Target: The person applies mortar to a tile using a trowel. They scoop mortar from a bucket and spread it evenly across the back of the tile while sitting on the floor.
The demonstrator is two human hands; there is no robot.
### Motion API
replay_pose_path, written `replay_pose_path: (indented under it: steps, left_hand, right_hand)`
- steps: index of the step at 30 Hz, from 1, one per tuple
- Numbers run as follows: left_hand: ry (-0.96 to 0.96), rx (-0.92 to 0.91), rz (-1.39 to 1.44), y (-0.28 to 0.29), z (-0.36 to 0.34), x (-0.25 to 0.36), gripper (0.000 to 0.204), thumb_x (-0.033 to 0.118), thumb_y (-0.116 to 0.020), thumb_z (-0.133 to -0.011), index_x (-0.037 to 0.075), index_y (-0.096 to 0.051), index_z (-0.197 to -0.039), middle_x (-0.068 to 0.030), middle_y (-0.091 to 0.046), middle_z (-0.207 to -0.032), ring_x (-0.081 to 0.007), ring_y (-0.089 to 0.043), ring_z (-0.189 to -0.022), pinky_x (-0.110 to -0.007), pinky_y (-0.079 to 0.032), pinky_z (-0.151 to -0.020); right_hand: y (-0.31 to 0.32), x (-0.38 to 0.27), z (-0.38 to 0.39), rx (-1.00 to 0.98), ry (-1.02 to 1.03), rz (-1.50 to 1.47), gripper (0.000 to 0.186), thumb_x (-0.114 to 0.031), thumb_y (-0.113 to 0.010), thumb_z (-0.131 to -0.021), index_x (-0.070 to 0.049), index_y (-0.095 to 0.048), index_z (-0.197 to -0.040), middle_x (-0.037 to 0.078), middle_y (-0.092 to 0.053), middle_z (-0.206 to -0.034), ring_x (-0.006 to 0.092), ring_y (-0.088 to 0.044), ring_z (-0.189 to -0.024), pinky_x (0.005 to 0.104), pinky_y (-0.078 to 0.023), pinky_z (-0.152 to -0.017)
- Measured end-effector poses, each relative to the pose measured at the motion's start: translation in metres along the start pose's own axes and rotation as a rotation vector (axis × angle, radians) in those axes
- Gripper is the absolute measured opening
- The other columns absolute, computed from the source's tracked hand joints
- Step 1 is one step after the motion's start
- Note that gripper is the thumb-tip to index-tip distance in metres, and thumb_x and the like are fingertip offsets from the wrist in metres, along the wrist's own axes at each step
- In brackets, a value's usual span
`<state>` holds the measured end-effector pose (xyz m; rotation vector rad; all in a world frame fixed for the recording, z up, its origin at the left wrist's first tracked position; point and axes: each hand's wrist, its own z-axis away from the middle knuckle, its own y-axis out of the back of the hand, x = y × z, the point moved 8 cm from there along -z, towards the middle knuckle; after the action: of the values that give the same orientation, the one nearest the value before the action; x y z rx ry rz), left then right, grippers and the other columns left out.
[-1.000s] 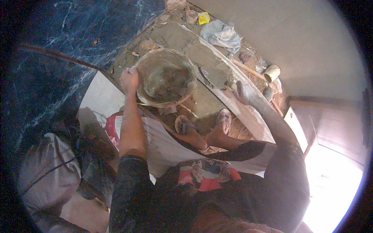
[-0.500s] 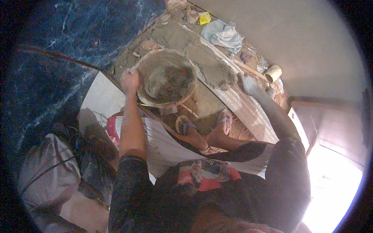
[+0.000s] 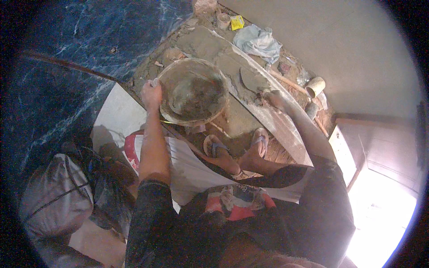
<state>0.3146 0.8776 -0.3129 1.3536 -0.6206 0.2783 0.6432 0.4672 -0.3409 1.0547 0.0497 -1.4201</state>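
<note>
My left hand point(image 3: 152, 92) is closed on the left rim of a round, mortar-smeared basin point(image 3: 216, 73), which stands tilted with its hollow facing me. Grey wet residue coats its inside. To the right, my right hand point(image 3: 273, 101) is wrapped round the handle of a trowel, whose curved blade point(image 3: 248, 80) lies on the wet grey mortar point(image 3: 232, 62). The handle itself is hidden by my fingers. Under that hand runs a pale dimpled strip point(image 3: 286, 129), with mortar spread along its left side.
My sandalled feet point(image 3: 217, 147) stand below the basin. Along the wall lie a wooden-handled tool point(image 3: 288, 81), a cream cylinder point(image 3: 315, 86), a pale crumpled cloth or bag point(image 3: 257, 43) and a yellow packet point(image 3: 237, 23). Dark blue marbled surface point(image 3: 89, 40) fills the upper left.
My right hand has moved a little left and nearer, and the trowel blade now shows on the mortar. My left hand keeps its hold on the basin.
</note>
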Motion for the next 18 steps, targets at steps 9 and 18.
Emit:
replay_pose_path:
  steps: [9, 18]
  left_hand:
    - [-0.023, 0.032, -0.056, -0.002, -0.007, -0.011, 0.049, 0.04, -0.054, -0.084, -0.002, -0.063, -0.108, -0.0247, -0.061, -0.111, -0.041, -0.056, -0.106, -0.046, -0.043, -0.092]
    - [-0.018, 0.038, -0.04, -0.002, -0.006, -0.013, 0.052, 0.039, -0.054, -0.082, -0.003, -0.062, -0.111, -0.0252, -0.058, -0.117, -0.0396, -0.055, -0.11, -0.044, -0.042, -0.095]
  right_hand:
    - [-0.048, -0.029, -0.042, -0.143, 0.056, 0.137, 0.045, -0.041, -0.054, -0.086, 0.001, -0.066, -0.093, 0.011, -0.065, -0.083, 0.0178, -0.057, -0.071, 0.0372, -0.047, -0.064]
    - [-0.052, -0.046, -0.035, -0.218, 0.012, 0.248, 0.033, -0.033, -0.051, -0.088, -0.004, -0.063, -0.097, 0.01, -0.064, -0.075, 0.0179, -0.061, -0.061, 0.0337, -0.05, -0.053]
